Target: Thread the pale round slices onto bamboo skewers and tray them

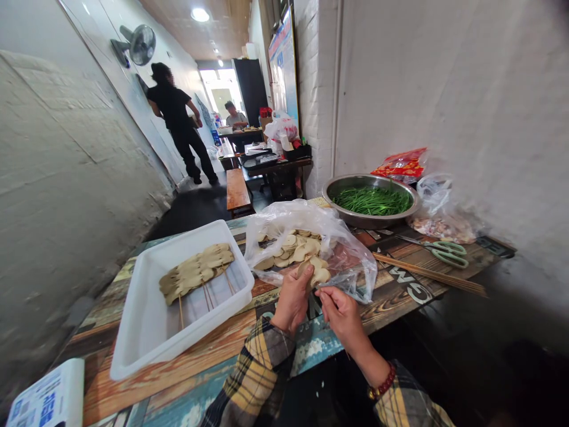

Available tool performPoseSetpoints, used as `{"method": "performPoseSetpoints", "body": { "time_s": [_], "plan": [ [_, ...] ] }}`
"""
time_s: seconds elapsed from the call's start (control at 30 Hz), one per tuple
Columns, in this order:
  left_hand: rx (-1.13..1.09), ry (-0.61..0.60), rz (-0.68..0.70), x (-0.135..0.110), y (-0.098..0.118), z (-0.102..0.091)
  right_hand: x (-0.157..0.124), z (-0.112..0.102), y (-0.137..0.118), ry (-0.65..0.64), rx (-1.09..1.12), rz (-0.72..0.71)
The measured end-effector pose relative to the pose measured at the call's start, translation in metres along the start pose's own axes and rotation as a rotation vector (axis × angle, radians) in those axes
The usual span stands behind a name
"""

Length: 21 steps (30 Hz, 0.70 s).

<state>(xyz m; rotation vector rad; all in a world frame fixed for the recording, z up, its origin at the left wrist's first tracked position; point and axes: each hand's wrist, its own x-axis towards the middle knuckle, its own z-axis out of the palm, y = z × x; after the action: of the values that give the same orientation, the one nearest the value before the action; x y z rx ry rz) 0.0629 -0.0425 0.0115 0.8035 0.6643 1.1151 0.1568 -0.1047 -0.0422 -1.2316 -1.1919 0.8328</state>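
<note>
My left hand (293, 299) is closed on a few thin, round, beige slices (319, 271), thumb on top, at the mouth of a clear plastic bag (355, 267). Just right of it, my right hand (342, 317) is pinched on what looks like a thin bamboo skewer, mostly hidden by the fingers. More loose slices (288, 249) lie inside the bag. Left of my hands, a white plastic tray (146, 341) holds several skewers threaded with overlapping slices (195, 270), their sticks pointing towards me.
Bare bamboo skewers (431, 274) and green-handled scissors (448, 252) lie on the right of the wood-patterned table. Behind them stand a steel bowl (338, 214) of green chives (373, 200) and a filled plastic bag (440, 207). A white box (53, 394) sits front left. Two people are farther back.
</note>
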Motion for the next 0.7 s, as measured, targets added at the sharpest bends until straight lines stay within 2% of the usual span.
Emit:
{"method": "performPoseSetpoints", "body": {
  "time_s": [0.37,0.5,0.6,0.7],
  "plan": [
    [0.009,-0.048,-0.034,0.001,0.005,-0.002,0.000,-0.002,-0.001,0.028,0.097,0.056],
    [0.008,0.041,0.021,0.005,0.010,-0.009,-0.001,-0.003,0.002,0.015,0.096,0.058],
    [-0.012,0.129,0.111,0.010,0.016,-0.017,-0.002,-0.005,0.002,-0.041,0.070,0.048],
    [-0.036,0.162,0.164,0.013,0.021,-0.024,-0.003,-0.007,0.000,-0.094,0.054,0.049]
  ]
}}
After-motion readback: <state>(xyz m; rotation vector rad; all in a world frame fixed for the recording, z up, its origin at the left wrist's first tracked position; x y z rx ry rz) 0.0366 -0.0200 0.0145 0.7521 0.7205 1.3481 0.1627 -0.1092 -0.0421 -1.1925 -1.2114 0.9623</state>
